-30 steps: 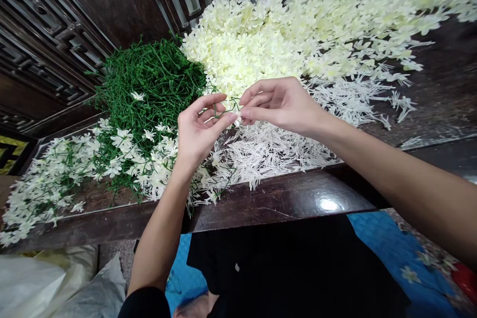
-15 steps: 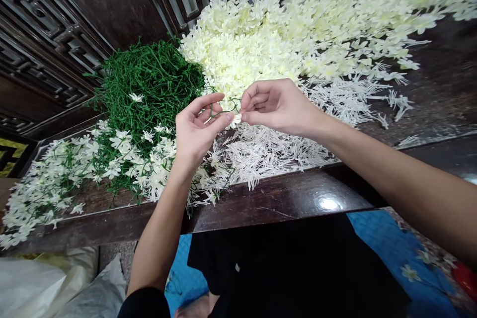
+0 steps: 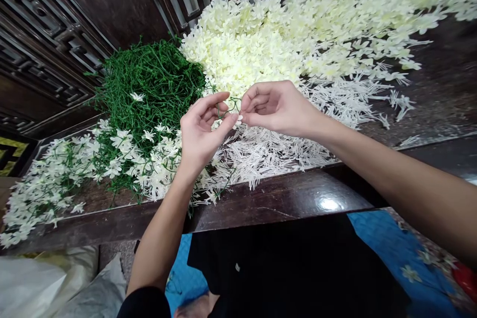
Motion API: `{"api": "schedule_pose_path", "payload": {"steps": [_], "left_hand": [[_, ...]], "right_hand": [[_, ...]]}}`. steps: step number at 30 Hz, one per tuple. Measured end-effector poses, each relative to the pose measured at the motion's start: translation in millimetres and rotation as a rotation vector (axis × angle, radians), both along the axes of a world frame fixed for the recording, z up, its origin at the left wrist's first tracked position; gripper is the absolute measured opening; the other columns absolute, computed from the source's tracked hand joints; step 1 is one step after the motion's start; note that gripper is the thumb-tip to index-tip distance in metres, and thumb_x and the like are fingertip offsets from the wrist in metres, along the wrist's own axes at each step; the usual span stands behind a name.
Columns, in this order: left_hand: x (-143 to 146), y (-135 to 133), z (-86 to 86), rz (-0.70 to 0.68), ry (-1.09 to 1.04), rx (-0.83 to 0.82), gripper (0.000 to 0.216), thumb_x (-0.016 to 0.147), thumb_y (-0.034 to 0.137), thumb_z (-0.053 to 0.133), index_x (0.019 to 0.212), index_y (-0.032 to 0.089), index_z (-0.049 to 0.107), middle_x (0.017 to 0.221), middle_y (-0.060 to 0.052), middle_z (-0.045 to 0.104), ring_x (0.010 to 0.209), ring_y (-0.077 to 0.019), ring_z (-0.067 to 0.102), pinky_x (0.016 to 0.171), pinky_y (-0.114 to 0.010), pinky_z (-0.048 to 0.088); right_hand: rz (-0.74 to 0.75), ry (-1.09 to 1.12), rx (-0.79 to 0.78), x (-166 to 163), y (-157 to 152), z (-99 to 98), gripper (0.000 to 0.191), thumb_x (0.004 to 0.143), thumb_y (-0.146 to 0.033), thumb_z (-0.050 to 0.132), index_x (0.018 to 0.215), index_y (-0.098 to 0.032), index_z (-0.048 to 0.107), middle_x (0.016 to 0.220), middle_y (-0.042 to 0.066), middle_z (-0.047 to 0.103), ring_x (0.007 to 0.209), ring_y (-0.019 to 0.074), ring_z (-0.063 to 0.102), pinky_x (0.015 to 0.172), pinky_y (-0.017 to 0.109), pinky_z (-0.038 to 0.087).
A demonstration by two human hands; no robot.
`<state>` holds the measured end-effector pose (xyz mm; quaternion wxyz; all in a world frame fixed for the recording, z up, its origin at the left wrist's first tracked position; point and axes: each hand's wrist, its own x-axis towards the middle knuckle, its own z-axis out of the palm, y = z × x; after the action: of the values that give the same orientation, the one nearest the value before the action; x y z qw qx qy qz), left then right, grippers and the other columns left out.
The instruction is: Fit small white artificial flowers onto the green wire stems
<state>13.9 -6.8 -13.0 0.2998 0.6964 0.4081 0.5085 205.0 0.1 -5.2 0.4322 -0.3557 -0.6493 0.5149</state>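
- Two hands nearly meet: left hand [image 3: 199,131] holds a green stem [image 3: 234,101], thumb touching a white flower [image 3: 240,119]; right hand [image 3: 285,108] brings thumb and fingertips to the flower, cannot tell if pinching.
- From flower: green pile [image 3: 149,77], 10 o'clock; cream blossoms [image 3: 253,49], 12–2 o'clock; white spiky pieces [image 3: 276,149], 4 o'clock, on table [image 3: 276,198].
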Motion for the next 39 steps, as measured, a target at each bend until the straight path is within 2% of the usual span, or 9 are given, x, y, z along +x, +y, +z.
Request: {"api": "schedule_pose_path", "payload": {"steps": [5,11,18,28,30,33,35,37,39], "left_hand": [[-0.2,0.0,-2.3,0.022,-0.016,-0.027,0.034,0.075,0.022,0.079,0.108,0.02,0.071,0.093,-0.003,0.07,0.086,-0.0153,0.069,0.084,-0.031,0.063],[-0.9,1.6,-1.7,-0.011,0.015,-0.047,0.037,0.074,0.02,0.079,0.109,0.019,0.07,0.1,-0.005,0.071,0.092,-0.0165,0.07,0.089,-0.032,0.062],[3.0,-1.2,-2.0,0.043,-0.042,-0.026,0.034,0.073,0.021,0.08,0.106,0.02,0.071,0.095,-0.004,0.071,0.09,-0.0158,0.069,0.086,-0.031,0.062],[-7.3,9.2,-16.8,0.072,-0.044,0.004,0.035,0.081,0.034,0.078,0.114,0.025,0.069,0.1,-0.004,0.069,0.097,-0.018,0.069,0.086,-0.033,0.062],[-12.0,13.8,-17.4,0.118,-0.068,0.056,0.035,0.082,0.036,0.078,0.115,0.025,0.069,0.102,-0.004,0.069,0.101,-0.0187,0.069,0.089,-0.033,0.061],[-18.6,20.2,-15.7,0.185,-0.113,0.127,0.036,0.081,0.038,0.079,0.113,0.025,0.068,0.1,-0.003,0.067,0.103,-0.0183,0.068,0.09,-0.031,0.061],[-21.0,22.6,-14.2,0.204,-0.136,0.139,0.037,0.079,0.039,0.081,0.111,0.024,0.069,0.097,-0.002,0.067,0.101,-0.0176,0.068,0.09,-0.03,0.061],[-21.2,22.6,-13.3,0.214,-0.138,0.126,0.038,0.079,0.041,0.081,0.11,0.023,0.068,0.098,-0.003,0.068,0.099,-0.017,0.069,0.09,-0.03,0.061],[-19.9,20.8,-12.9,0.219,-0.113,0.105,0.039,0.081,0.042,0.079,0.112,0.024,0.067,0.102,-0.003,0.069,0.099,-0.0167,0.069,0.092,-0.031,0.061]], "right_hand": [[-0.008,-0.015,0.014,-0.2,-1.8,2.5,0.017,0.069,-0.02,0.079,0.077,-0.021,0.064,0.074,0.0,0.067,0.069,0.0174,0.063,0.069,0.036,0.054],[-0.006,-0.019,0.027,-1.3,0.5,-3.6,0.015,0.071,-0.021,0.077,0.078,-0.022,0.063,0.076,0.001,0.068,0.073,0.0187,0.065,0.073,0.038,0.056],[0.004,-0.011,0.064,-0.1,-0.4,-3.0,0.015,0.072,-0.019,0.076,0.078,-0.022,0.062,0.078,0.001,0.068,0.073,0.0188,0.065,0.073,0.037,0.055],[0.032,-0.085,0.111,-0.7,-3.8,-2.0,0.014,0.074,-0.016,0.072,0.08,-0.022,0.061,0.081,0.001,0.067,0.079,0.02,0.066,0.081,0.041,0.055],[-0.013,-0.142,0.119,0.2,-2.1,-2.6,0.015,0.073,-0.014,0.071,0.08,-0.022,0.061,0.081,0.002,0.067,0.078,0.0205,0.065,0.081,0.043,0.056],[-0.21,-0.218,0.136,2.9,2.5,-4.5,0.014,0.074,-0.013,0.07,0.08,-0.022,0.062,0.082,0.004,0.069,0.077,0.0206,0.066,0.08,0.044,0.058],[-0.315,-0.269,0.148,4.2,5.4,-7.0,0.011,0.077,-0.016,0.069,0.084,-0.022,0.064,0.078,0.004,0.07,0.07,0.02,0.066,0.073,0.045,0.059],[-0.322,-0.347,0.177,4.3,7.3,-10.4,0.006,0.08,-0.021,0.069,0.084,-0.022,0.065,0.073,0.003,0.069,0.062,0.0194,0.062,0.063,0.045,0.056],[-0.23,-0.405,0.266,3.2,8.0,-14.7,0.004,0.082,-0.024,0.069,0.08,-0.023,0.066,0.072,0.003,0.068,0.064,0.0204,0.061,0.066,0.048,0.055]]}}
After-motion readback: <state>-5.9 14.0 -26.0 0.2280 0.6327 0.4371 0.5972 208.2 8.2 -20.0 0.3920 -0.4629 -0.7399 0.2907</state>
